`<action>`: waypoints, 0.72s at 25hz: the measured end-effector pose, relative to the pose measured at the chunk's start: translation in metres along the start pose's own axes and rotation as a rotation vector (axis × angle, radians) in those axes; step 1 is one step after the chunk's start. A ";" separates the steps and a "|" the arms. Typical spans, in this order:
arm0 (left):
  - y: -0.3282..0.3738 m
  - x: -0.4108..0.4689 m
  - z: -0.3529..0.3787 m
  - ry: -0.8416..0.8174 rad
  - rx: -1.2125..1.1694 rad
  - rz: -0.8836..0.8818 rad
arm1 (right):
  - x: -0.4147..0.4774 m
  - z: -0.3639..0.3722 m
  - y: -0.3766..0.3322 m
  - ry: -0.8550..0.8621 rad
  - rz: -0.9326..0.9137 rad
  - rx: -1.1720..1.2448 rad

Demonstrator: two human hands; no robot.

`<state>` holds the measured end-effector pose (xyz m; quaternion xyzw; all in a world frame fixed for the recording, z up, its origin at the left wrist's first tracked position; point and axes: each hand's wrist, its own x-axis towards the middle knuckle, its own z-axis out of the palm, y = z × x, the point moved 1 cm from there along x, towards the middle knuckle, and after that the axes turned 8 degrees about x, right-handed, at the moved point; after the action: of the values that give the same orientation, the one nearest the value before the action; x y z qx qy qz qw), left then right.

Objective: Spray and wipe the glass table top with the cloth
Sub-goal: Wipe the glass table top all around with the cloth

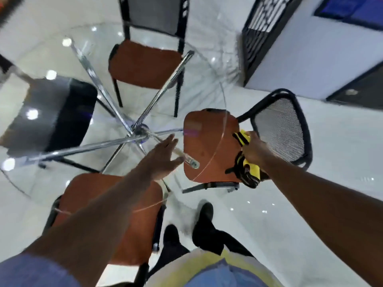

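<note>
One round glass counter (213, 160), clear, resting on chrome legs (136, 129) that cross under its centre. Frame is motion-blurred.

Chairs counted: four. Three have orange seats: one at 12 o'clock (145, 65), one at 3 o'clock (209, 146) with a mesh back, one at 6 o'clock (116, 206). The fourth, at 9 o'clock (56, 112), has a black seat. All four are tucked partly under the glass.

Hands: two. Left hand (163, 158) hovers over the glass near 5 o'clock of centre, fingers spread, grip open, holding nothing. Right hand (256, 149) is off the counter edge, over the 3 o'clock chair seat, grip closed on one yellow cloth (251, 169) with black trim. The cloth hangs below the hand, beside the glass rim, not on the counter.

Two black shoes (204, 220) stand on the white tiled floor (310, 214) at 6 o'clock.
</note>
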<state>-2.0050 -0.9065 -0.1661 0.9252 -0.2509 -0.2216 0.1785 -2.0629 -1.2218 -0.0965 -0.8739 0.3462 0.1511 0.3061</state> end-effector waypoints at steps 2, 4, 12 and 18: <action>0.046 0.014 -0.035 0.044 -0.067 0.122 | -0.024 -0.041 0.024 0.113 0.053 0.228; 0.101 0.031 -0.070 0.123 -0.085 0.253 | -0.048 -0.090 0.055 0.251 0.055 0.402; 0.346 0.110 -0.134 0.168 0.211 0.636 | -0.112 -0.285 0.209 0.650 -0.061 0.976; 0.529 0.167 -0.124 0.153 0.331 0.907 | -0.128 -0.401 0.346 0.761 -0.059 1.552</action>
<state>-2.0174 -1.3986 0.1185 0.7523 -0.6467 -0.0102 0.1254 -2.3746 -1.6104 0.1230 -0.4175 0.4075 -0.4388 0.6835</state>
